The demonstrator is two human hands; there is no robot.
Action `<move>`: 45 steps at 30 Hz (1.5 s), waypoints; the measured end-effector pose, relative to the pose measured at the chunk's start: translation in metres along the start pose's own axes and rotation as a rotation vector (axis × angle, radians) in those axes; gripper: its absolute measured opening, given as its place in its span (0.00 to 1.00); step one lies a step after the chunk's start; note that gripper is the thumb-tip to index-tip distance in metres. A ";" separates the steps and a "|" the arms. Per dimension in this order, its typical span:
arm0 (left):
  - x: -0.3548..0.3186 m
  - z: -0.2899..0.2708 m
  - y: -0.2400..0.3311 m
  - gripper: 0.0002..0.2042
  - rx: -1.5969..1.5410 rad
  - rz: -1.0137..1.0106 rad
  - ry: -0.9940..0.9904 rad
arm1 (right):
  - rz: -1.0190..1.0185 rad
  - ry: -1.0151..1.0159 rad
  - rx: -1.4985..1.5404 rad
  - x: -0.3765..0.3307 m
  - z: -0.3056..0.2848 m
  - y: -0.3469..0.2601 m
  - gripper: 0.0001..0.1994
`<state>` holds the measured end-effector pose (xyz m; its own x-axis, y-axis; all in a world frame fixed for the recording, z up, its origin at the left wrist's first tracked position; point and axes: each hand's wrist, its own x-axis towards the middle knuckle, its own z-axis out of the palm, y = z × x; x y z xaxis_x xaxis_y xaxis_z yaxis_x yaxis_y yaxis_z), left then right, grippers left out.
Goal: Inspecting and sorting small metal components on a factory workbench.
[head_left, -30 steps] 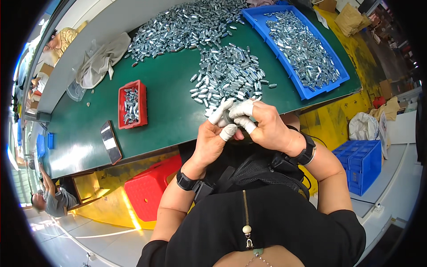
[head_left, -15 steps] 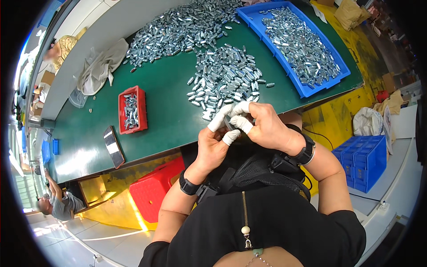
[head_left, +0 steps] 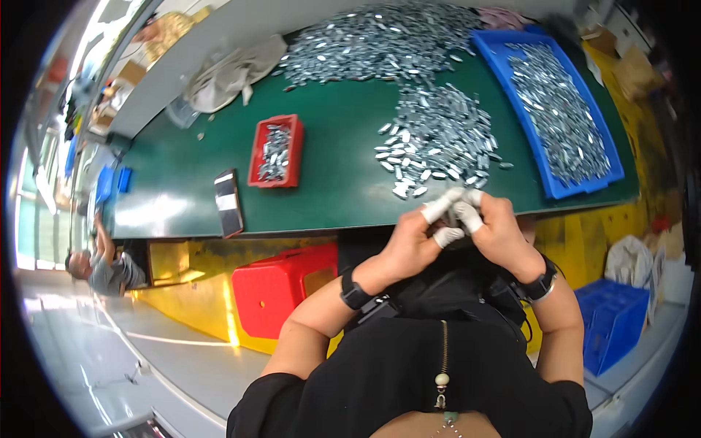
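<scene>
Item 1: my left hand (head_left: 409, 244) and my right hand (head_left: 504, 237), brought together just off the near edge of the green tabletop (head_left: 336, 168). White cots cover the fingers (head_left: 438, 210) of both. The fingers of both hands are curled in and pinch one small dark-grey part (head_left: 458, 215) between them; its exact shape I cannot tell. A dark band sits on each wrist.

Item 2: loose heap of small silver metal pieces (head_left: 438, 139), on the tabletop near its near edge, directly beyond my hands.

Item 3: larger spread of the same metal pieces (head_left: 372, 44), along the far edge of the tabletop.

Item 4: long blue tray (head_left: 613, 164), at the right end of the tabletop, running from far edge to near edge, with metal pieces covering its floor.

Item 5: small red bin (head_left: 259, 150), left of centre on the tabletop, part-filled with metal pieces.

Item 6: dark phone (head_left: 228, 203), lying flat by the near edge, just left of the red bin.

Item 7: crumpled pale cloth (head_left: 234, 69), at the far-left part of the tabletop.

Item 8: red stool (head_left: 281, 288), on the floor below the near edge.

Item 9: blue crate (head_left: 621, 321), on the floor to my right.

Item 10: another person (head_left: 106, 266), low at the far left, well apart from the tabletop.
</scene>
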<state>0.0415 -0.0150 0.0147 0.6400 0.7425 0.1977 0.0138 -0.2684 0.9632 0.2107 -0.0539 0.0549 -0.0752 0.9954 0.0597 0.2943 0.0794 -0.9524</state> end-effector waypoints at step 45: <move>0.012 0.009 -0.013 0.17 -0.443 -0.328 0.303 | -0.037 0.324 -0.858 0.024 -0.054 0.086 0.12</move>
<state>0.0553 -0.0081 0.0025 0.4092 0.9016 -0.1405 -0.1891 0.2344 0.9536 0.2858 -0.0198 -0.0091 0.1342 0.9475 0.2902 0.9131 -0.0045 -0.4077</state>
